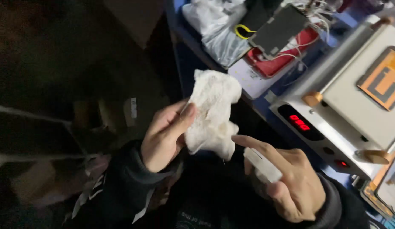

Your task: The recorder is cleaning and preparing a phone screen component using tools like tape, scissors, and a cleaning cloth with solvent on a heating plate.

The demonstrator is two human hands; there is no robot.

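My left hand [165,138] holds a crumpled white cloth [212,112] up in front of me, above my dark lap and just short of the tabletop [182,32] edge; my thumb and fingers [186,116] are clamped on its left side, near the middle of the wad. The cloth looks light, soft and limp, so it folds over itself and hangs below the pinch; I judge that it holds best at a bunched part, where there is thickness to squeeze, not at a loose corner. My right hand [290,182] is wrapped around a small pale bottle [262,166], with the forefinger stretched out along its top toward the lower corner of the cloth, its tip just beside it. The bottle seems light and smooth, perhaps a little slippery, so the closed fingers around its body are what keep it steady. To my right on the tabletop stands a grey machine [346,101] with a red number display [300,122], and beyond it lie a red tray [286,57], white cables [310,25] and a plastic bag [218,29].
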